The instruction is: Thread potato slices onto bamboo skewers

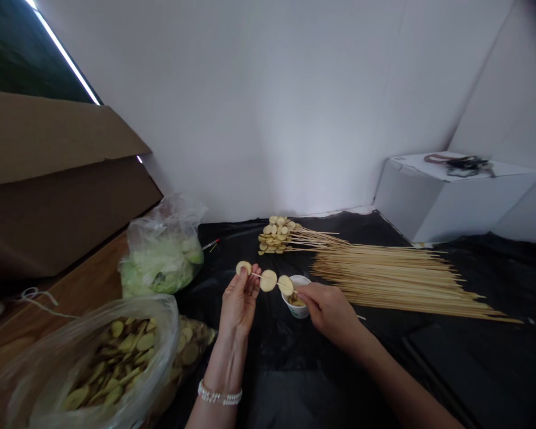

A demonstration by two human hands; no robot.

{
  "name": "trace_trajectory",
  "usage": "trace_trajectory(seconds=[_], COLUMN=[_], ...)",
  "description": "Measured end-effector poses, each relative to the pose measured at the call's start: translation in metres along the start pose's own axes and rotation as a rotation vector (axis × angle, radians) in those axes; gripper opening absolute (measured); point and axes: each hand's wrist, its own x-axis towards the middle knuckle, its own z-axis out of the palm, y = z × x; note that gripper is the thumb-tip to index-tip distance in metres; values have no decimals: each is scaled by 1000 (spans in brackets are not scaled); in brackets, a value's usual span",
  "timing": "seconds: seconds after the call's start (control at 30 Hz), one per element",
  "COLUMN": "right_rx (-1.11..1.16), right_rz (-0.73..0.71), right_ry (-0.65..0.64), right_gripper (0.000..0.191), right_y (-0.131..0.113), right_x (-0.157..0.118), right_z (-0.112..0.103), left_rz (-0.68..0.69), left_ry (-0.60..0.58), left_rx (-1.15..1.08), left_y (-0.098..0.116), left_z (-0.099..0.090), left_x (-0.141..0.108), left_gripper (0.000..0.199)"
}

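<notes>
stretching crosswise, the wooden skewer (256, 275) is pinched in the closed right hand (330, 307), its left-end potato slice (243, 267) in the loosely curled left hand (240, 301).

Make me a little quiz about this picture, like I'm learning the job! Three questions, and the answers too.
1. On which side, left or right, does the person wear the beaded bracelet?
2. Where do the bare sticks lie? (a) on the white box (b) on the black sheet (c) inside the paper cup
3. True or false: the left hand pinches a round slice while the right hand holds the stick.

Key: 1. Left. 2. b. 3. True.
</notes>
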Motion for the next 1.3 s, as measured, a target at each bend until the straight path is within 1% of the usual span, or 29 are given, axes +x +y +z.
trace_trajectory(seconds=[0.13,0.43,0.6,0.8,0.93,1.07,1.2,1.3], right_rx=[-19,-24,-31,-48,-70,-57,-30,-39], right_rz=[5,10,0,-3,11,34,14,19], right_ry=[24,11,1,27,5,16,-18,-28], right_gripper=[28,27,27,27,29,30,30,30], right_y=[0,0,0,-4,-6,-4,-7,-11], right_x=[0,-1,-1,-2,-2,0,0,-1], right_z=[1,4,6,7,5,0,1,4], left_rz=[-12,6,-6,-12,-17,-57,-54,-41], left_ry=[4,-12,-19,-18,-25,-56,-123,-143], left_rx=[0,20,28,35,25,-15,-83,-108], left_y=[-1,-2,-3,-4,-4,-4,-3,-4], left_z=[0,-1,-1,-1,-1,1,6,8], left_x=[0,-1,-1,-1,0,-2,-6,-8], left_gripper=[10,11,10,11,10,10,18,27])
